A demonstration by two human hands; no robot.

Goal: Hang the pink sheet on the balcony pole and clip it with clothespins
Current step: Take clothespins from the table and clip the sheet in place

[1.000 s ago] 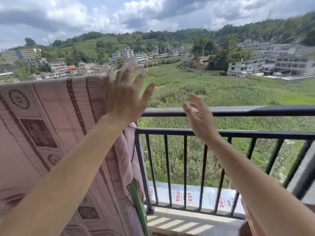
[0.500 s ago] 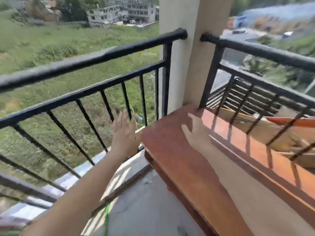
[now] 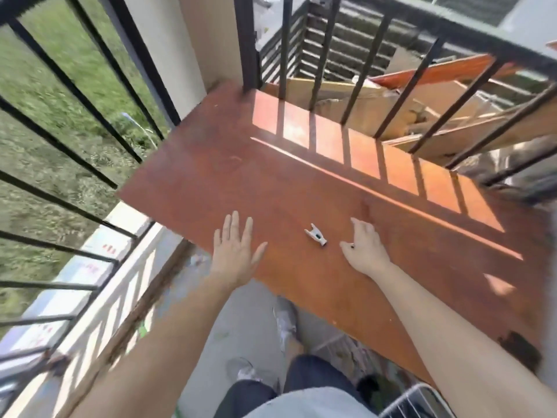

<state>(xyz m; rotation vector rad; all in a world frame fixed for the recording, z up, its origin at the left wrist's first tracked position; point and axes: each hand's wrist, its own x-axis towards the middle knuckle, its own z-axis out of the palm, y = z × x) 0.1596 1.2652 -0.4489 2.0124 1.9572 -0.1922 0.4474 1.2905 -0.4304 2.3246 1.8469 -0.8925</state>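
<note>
A small white clothespin (image 3: 316, 235) lies on a reddish-brown wooden board (image 3: 271, 182) laid flat in the balcony corner. My left hand (image 3: 236, 250) hovers flat, fingers spread, over the board's near edge to the left of the clothespin. On the other side of the clothespin, my right hand (image 3: 363, 247) is a short gap away with its fingers curled down toward the board and nothing in them. The pink sheet and the pole it hangs on are out of view.
Black balcony railing (image 3: 75, 86) runs along the left and across the top right, meeting at a cream pillar (image 3: 168, 46). Beyond the far railing lie planks and cardboard (image 3: 391, 104). My legs and shoes (image 3: 284, 324) stand on the concrete floor; a wire rack (image 3: 422, 399) shows bottom right.
My view swung right and down from the hung pink sheet to the corner board. Both hands dropped from rail height to the board, either side of the clothespin.
</note>
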